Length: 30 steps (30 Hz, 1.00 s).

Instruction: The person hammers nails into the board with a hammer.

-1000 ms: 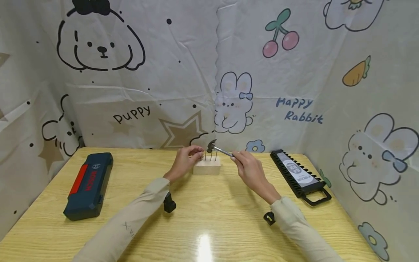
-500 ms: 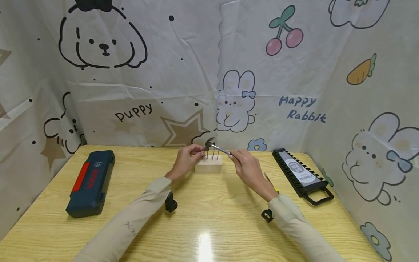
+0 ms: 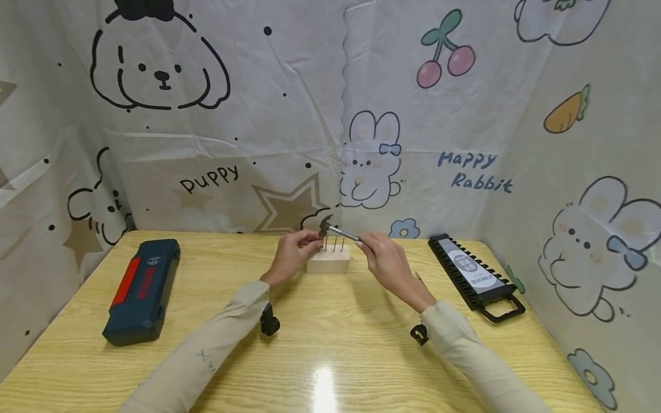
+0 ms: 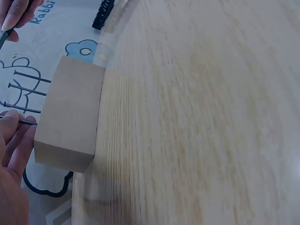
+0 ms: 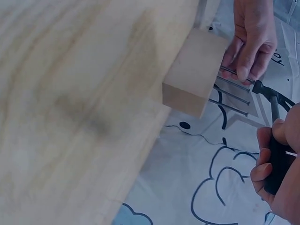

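Observation:
A pale wooden block [image 3: 327,264] lies near the table's far edge with several nails standing upright in a row in its top. My left hand [image 3: 290,255] pinches the leftmost nail [image 4: 27,122] between thumb and fingers, close to the block. The other nails [image 4: 27,89] stand free beside it. My right hand [image 3: 389,267] grips a claw hammer [image 3: 342,232] by its dark handle. In the right wrist view the hammer's face [image 5: 257,86] is at the top of the pinched nail; whether they touch is hard to tell.
To the left lies a dark blue Bosch case [image 3: 142,292] with a red panel. A black toothed rack [image 3: 472,275] with a handle lies at the right. Printed cloth [image 3: 289,115] hangs behind and beside the wooden table [image 3: 351,344].
The hammer's head has shifted left along the row, from above the free nails to the nail in my left hand. My left hand keeps its place at the block.

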Available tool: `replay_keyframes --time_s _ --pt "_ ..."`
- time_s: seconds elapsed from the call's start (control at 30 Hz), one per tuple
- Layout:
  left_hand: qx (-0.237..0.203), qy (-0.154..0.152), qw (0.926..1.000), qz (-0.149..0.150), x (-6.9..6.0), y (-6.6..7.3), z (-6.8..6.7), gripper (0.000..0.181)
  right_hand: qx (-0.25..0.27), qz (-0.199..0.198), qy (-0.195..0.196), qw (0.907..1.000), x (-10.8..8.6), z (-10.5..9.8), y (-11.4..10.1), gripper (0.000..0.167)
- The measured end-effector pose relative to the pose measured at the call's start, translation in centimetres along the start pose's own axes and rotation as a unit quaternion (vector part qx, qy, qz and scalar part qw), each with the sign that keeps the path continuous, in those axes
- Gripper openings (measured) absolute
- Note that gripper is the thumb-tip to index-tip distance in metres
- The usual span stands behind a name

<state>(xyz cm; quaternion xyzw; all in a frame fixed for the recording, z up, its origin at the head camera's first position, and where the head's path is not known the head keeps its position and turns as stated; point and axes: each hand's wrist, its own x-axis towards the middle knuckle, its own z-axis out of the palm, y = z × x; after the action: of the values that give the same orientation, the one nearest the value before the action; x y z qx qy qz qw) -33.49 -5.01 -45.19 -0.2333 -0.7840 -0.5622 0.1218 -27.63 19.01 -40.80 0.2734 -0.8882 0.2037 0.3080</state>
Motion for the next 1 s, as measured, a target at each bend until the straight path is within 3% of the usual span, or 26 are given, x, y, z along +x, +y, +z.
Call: replay_keyframes --time_s 0.2,0.4,0.63,0.83,1.0 --pt "-0.016 0.003 0.9997 -0.020 -0.1 -0.6 0.0 0.014 0.001 -0.011 0.016 0.9998 1.3 -1.1 -0.3 0.011" --pt "-0.024 0.008 0.9996 -0.011 -0.2 -0.6 0.0 0.014 0.065 0.008 0.072 0.9952 1.9 -1.3 -0.9 0.016" --pt "-0.020 0.005 0.9997 -0.010 -0.1 -0.4 0.2 0.013 0.005 0.019 -0.014 0.9997 0.5 -0.1 -0.8 0.013" --pt "-0.008 0.010 0.9999 -0.010 -0.2 -0.5 0.3 0.015 0.019 0.014 0.025 0.9994 0.5 -0.5 -0.6 0.014" --pt "-0.002 -0.003 1.0000 0.008 0.0 -0.6 0.0 0.016 0.009 0.006 0.019 0.9998 0.2 -0.3 -0.3 0.011"
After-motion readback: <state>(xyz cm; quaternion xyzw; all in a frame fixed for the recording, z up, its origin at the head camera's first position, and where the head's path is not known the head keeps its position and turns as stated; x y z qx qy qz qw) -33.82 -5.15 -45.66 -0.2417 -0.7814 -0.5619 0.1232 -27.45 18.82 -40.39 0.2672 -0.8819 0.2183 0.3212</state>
